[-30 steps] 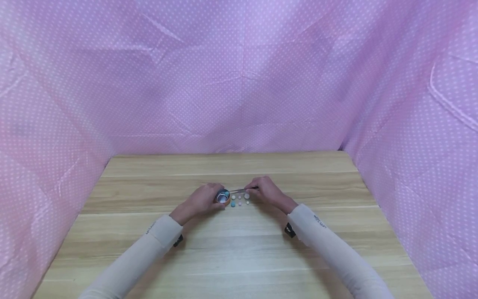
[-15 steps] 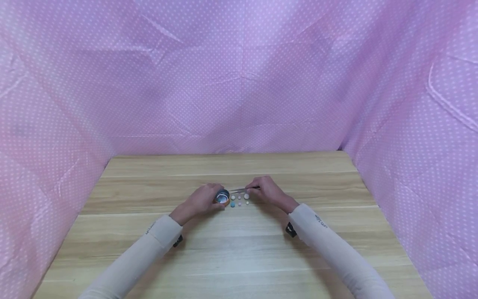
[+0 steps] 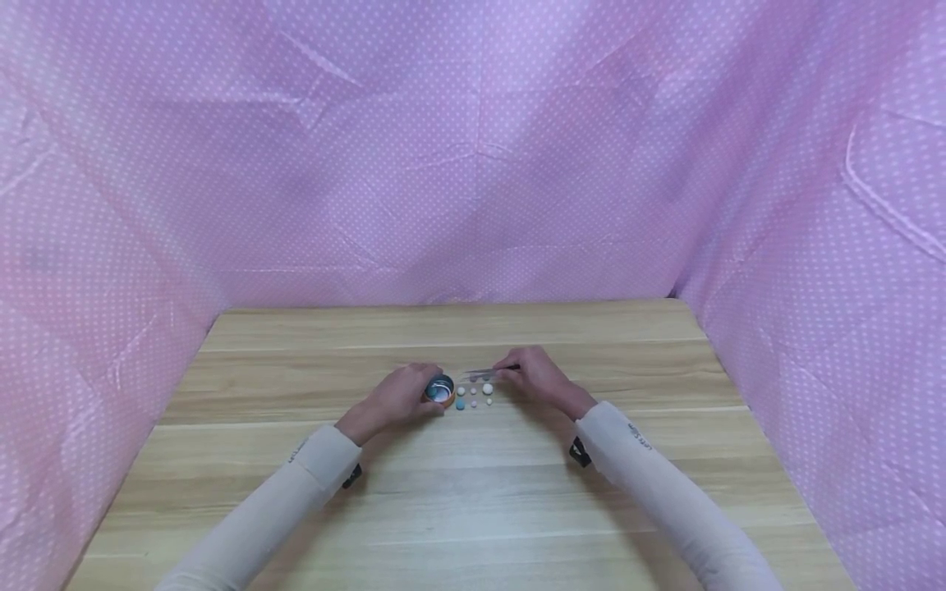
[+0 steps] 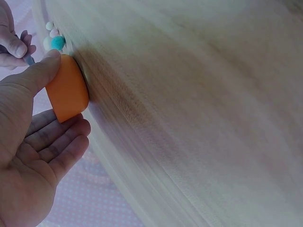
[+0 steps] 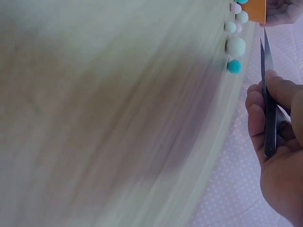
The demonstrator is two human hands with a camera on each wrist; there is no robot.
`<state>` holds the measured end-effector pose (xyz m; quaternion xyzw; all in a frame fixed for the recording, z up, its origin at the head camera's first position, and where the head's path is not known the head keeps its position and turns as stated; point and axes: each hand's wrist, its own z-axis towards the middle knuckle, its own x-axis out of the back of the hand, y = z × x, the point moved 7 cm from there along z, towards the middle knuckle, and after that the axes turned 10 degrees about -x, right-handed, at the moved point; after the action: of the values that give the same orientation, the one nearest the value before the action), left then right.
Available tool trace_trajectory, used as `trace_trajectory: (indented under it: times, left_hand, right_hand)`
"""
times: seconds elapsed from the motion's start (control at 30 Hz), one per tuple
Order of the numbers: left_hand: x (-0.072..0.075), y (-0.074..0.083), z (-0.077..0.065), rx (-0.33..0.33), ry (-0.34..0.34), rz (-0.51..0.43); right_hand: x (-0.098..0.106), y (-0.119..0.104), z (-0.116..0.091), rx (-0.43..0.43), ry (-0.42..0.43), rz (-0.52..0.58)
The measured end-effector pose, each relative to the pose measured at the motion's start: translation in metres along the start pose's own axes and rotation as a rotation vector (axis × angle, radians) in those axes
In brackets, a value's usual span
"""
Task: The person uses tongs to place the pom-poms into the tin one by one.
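Note:
My left hand (image 3: 399, 396) holds a small round container (image 3: 440, 391), orange outside and dark inside, on the wooden table. Something teal shows inside it. In the left wrist view my thumb presses the rim of the orange container (image 4: 71, 90), with the fingers around its far side. My right hand (image 3: 539, 379) pinches a pair of dark tweezers (image 5: 269, 113). Their tips stand apart, with nothing between them, above the back of a group of pom-poms. A large white pom-pom (image 5: 236, 46) and a teal pom-pom (image 5: 234, 66) lie nearest the right hand.
Several small pom-poms sit in rows just right of the container, among them a teal pom-pom (image 3: 461, 404) at the front left. The wooden table (image 3: 458, 501) reaches back to a pink dotted cloth (image 3: 473, 164), which also hangs at both sides.
A teal pom-pom at the tweezers' tips over the container was let go inside it. The right hand has drawn the tweezers rightward, away from the rim. The left hand has stayed put.

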<state>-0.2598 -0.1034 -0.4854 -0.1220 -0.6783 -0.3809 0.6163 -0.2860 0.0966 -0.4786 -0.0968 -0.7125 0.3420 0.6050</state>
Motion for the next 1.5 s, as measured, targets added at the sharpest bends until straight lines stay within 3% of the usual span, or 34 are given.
trace_trajectory:
  times: [0.47, 0.9, 1.2, 1.5]
  left_hand:
    - [-0.002, -0.002, -0.001, -0.001, -0.006, 0.007]
    - [-0.004, -0.003, -0.001, -0.002, -0.005, 0.011]
    - [-0.004, -0.002, -0.001, -0.003, -0.011, 0.016]
    - [-0.002, 0.0, -0.001, -0.008, -0.005, 0.015]
  right_hand:
    - [0.011, 0.004, -0.001, -0.063, -0.004, -0.094]
    - [0.013, 0.004, -0.002, 0.015, 0.048, -0.138]
    - [0.01, 0.008, -0.002, -0.06, 0.01, -0.147]
    - [0.011, 0.005, -0.002, -0.013, 0.046, -0.161]
